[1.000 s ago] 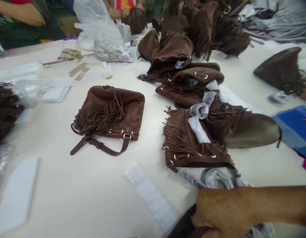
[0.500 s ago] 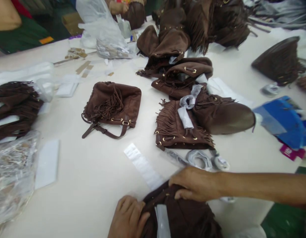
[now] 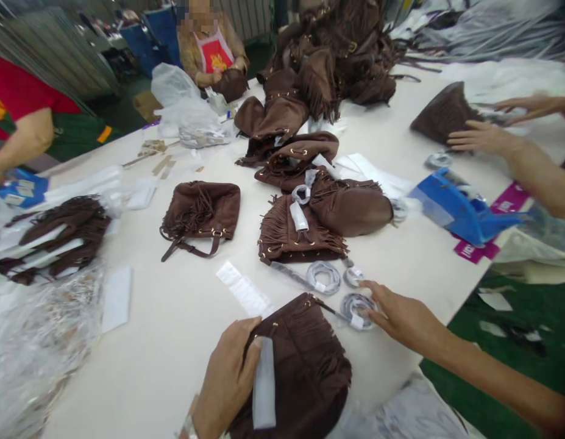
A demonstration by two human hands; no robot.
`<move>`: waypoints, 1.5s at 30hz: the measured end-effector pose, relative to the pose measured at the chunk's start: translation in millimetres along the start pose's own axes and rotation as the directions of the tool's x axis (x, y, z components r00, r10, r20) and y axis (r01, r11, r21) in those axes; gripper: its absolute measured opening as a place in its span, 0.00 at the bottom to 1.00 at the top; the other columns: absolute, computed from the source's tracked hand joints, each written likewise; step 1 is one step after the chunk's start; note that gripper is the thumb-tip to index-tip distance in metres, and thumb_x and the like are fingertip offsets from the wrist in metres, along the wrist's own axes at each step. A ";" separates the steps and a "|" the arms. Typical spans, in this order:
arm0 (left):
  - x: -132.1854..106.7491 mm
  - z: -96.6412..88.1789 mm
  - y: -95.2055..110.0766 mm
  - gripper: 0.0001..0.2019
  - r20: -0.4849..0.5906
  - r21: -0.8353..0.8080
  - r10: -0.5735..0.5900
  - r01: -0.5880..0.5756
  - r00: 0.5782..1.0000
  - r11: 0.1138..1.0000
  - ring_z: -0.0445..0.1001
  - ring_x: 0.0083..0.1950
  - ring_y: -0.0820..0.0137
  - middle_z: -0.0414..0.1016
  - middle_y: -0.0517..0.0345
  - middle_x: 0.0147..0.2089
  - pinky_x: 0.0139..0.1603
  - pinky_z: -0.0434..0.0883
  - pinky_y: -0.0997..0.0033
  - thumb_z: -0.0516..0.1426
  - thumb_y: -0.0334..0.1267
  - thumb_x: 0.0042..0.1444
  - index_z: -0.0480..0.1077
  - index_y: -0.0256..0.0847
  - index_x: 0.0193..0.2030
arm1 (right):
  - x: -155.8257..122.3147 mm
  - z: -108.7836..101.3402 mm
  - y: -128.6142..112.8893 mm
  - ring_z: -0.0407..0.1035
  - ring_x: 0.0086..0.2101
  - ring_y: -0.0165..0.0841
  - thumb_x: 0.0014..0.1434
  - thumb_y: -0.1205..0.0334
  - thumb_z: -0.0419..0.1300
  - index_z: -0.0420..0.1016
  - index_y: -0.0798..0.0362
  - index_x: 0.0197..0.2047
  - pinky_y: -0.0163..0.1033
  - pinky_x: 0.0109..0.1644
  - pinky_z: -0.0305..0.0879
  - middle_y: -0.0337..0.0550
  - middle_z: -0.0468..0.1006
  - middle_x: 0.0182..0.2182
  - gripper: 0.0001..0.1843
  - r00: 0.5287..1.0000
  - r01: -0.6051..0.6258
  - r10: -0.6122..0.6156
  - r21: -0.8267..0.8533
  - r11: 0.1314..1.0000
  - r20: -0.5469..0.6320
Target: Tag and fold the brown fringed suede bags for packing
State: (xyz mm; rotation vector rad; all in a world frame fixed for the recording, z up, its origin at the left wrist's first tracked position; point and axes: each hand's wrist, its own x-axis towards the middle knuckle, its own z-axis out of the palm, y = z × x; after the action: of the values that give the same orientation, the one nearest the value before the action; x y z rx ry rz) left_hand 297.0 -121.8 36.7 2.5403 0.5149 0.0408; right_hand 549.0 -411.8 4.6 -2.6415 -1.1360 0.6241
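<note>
A dark brown fringed bag (image 3: 305, 366) lies at the table's near edge. My left hand (image 3: 230, 372) grips its rim on the left side, the thumb beside a white wrapped strip (image 3: 264, 384) that lies on the bag. From the bag's top corner a strap runs to a plastic-wrapped coil (image 3: 355, 310). My right hand (image 3: 396, 311) has its thumb and forefinger at the right side of this coiled strap. Just beyond are another wrapped coil (image 3: 323, 278) and a second fringed bag (image 3: 300, 231). A white paper strip (image 3: 243, 288) lies beyond my left hand.
A brown bag (image 3: 202, 210) lies mid-table; more bags pile up (image 3: 328, 67) at the back. At right, a co-worker's hands (image 3: 487, 137) touch a bag (image 3: 447, 113) near a blue bin (image 3: 460, 204). Clear plastic (image 3: 58, 341) covers the left side. Other people stand opposite.
My right hand has left the bag's rim and moved right to the coiled strap, now beside the bag. My left hand stays on the rim. A co-worker's hands have appeared at right.
</note>
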 end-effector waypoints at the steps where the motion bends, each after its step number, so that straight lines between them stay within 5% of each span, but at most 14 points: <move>1: 5.6 3.3 10.8 0.17 0.008 -0.005 -0.023 0.023 1.000 1.000 0.72 0.59 0.64 0.73 0.51 0.58 0.61 0.70 0.57 0.49 0.42 0.66 0.66 0.43 0.59 | -2.0 4.8 -0.5 0.75 0.36 0.40 0.65 0.53 0.49 0.56 0.52 0.63 0.42 0.35 0.67 0.50 0.75 0.46 0.25 1.000 -0.016 0.016 0.026 1.000 -0.002; 5: 23.9 20.8 39.8 0.18 0.095 0.068 -0.119 0.113 0.988 0.991 0.74 0.53 0.62 0.75 0.48 0.53 0.57 0.70 0.58 0.48 0.42 0.67 0.66 0.39 0.59 | -2.2 10.6 -1.8 0.75 0.32 0.38 0.65 0.56 0.47 0.59 0.53 0.58 0.39 0.31 0.64 0.46 0.77 0.38 0.20 0.997 -0.044 0.046 0.038 0.998 -0.070; 9: 28.2 27.4 41.4 0.12 0.128 0.074 -0.180 0.171 0.975 0.982 0.74 0.48 0.63 0.76 0.52 0.46 0.52 0.68 0.63 0.49 0.38 0.66 0.68 0.41 0.52 | -2.3 7.8 2.2 0.75 0.34 0.38 0.67 0.56 0.44 0.66 0.52 0.52 0.38 0.31 0.63 0.47 0.77 0.41 0.17 0.978 -0.037 0.030 -0.031 0.999 -0.205; 14: 33.8 23.8 37.3 0.12 0.150 0.074 -0.205 0.196 0.967 0.978 0.75 0.43 0.64 0.77 0.54 0.41 0.45 0.67 0.65 0.47 0.43 0.67 0.68 0.43 0.46 | -2.6 22.8 4.1 0.75 0.32 0.40 0.65 0.46 0.49 0.65 0.53 0.53 0.39 0.29 0.62 0.47 0.77 0.38 0.22 0.992 -0.070 0.068 -0.013 0.997 -0.104; 18: 53.1 26.1 44.6 0.20 0.203 0.220 -0.201 0.155 0.958 0.963 0.75 0.35 0.61 0.77 0.53 0.34 0.37 0.66 0.64 0.43 0.50 0.68 0.70 0.42 0.38 | 2.7 30.0 -0.2 0.74 0.30 0.40 0.64 0.49 0.50 0.67 0.52 0.47 0.39 0.30 0.62 0.46 0.77 0.36 0.17 0.993 -0.118 0.117 -0.047 0.992 -0.035; 21: 66.9 32.9 48.9 0.19 0.238 0.279 -0.161 0.092 0.958 0.956 0.76 0.35 0.60 0.77 0.52 0.33 0.36 0.65 0.64 0.45 0.50 0.67 0.71 0.41 0.37 | 2.2 18.4 -7.1 0.75 0.30 0.40 0.64 0.50 0.50 0.66 0.51 0.47 0.39 0.29 0.61 0.45 0.78 0.37 0.15 0.995 -0.088 0.083 -0.099 0.991 -0.059; 27: 69.4 35.2 45.9 0.13 0.298 0.161 -0.086 0.039 0.951 0.986 0.76 0.37 0.62 0.78 0.57 0.36 0.36 0.65 0.66 0.50 0.46 0.66 0.70 0.42 0.38 | -0.1 -16.9 -13.5 0.75 0.33 0.40 0.66 0.51 0.50 0.65 0.52 0.50 0.41 0.33 0.63 0.48 0.77 0.43 0.16 0.953 0.009 -0.081 -0.242 0.970 -0.291; 30: 63.1 29.5 47.8 0.11 0.292 0.123 -0.055 0.020 0.955 0.992 0.75 0.37 0.62 0.77 0.58 0.37 0.37 0.65 0.64 0.51 0.45 0.66 0.69 0.44 0.38 | 15.0 -29.2 -15.0 0.75 0.33 0.39 0.65 0.50 0.51 0.64 0.51 0.53 0.42 0.34 0.66 0.50 0.77 0.44 0.18 0.943 0.016 -0.055 -0.119 0.993 -0.330; 34: 54.6 28.4 52.6 0.08 0.275 0.061 0.019 -0.037 0.961 0.997 0.74 0.38 0.61 0.76 0.59 0.36 0.38 0.67 0.62 0.53 0.44 0.64 0.68 0.44 0.38 | 52.5 -48.9 -39.7 0.74 0.39 0.40 0.60 0.48 0.58 0.60 0.50 0.55 0.43 0.40 0.71 0.51 0.74 0.49 0.24 0.911 0.017 0.097 0.271 0.962 -0.401; 37: 50.9 33.9 54.1 0.06 0.251 0.041 0.079 -0.092 0.965 0.995 0.73 0.37 0.61 0.76 0.59 0.36 0.39 0.68 0.60 0.54 0.42 0.64 0.67 0.44 0.38 | 88.5 -60.0 -74.4 0.73 0.42 0.39 0.57 0.49 0.63 0.60 0.51 0.53 0.43 0.42 0.72 0.50 0.75 0.47 0.27 0.946 0.100 0.078 0.510 0.854 -0.316; 41: 50.1 40.1 54.2 0.07 0.221 0.034 0.121 -0.131 0.968 0.991 0.73 0.36 0.60 0.75 0.57 0.35 0.39 0.69 0.58 0.54 0.42 0.63 0.67 0.42 0.37 | 131.3 -53.4 -119.8 0.72 0.42 0.36 0.57 0.54 0.64 0.67 0.52 0.49 0.41 0.46 0.70 0.47 0.76 0.45 0.20 0.977 0.212 -0.192 0.510 0.834 -0.093; 43: 50.8 39.6 54.7 0.07 0.215 0.016 0.104 -0.110 0.971 0.994 0.74 0.36 0.60 0.75 0.58 0.34 0.39 0.70 0.57 0.55 0.42 0.63 0.68 0.42 0.37 | 145.8 -41.5 -136.9 0.71 0.42 0.34 0.57 0.58 0.63 0.69 0.52 0.49 0.39 0.47 0.68 0.43 0.77 0.44 0.17 0.932 0.269 -0.355 0.532 0.803 0.065; 45: 51.2 36.7 54.8 0.06 0.230 0.002 0.074 -0.076 0.970 0.997 0.75 0.36 0.60 0.76 0.58 0.34 0.37 0.71 0.58 0.55 0.41 0.63 0.68 0.43 0.36 | 155.5 -27.4 -148.9 0.71 0.41 0.32 0.56 0.60 0.64 0.71 0.52 0.48 0.36 0.46 0.67 0.41 0.77 0.42 0.16 0.826 0.305 -0.518 0.596 0.743 0.223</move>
State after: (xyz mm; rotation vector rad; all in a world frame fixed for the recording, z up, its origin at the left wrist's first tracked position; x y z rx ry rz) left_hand 368.6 -164.2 29.9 2.5306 0.3283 -0.2268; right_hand 561.2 -197.0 32.9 -1.7437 -1.3499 1.1818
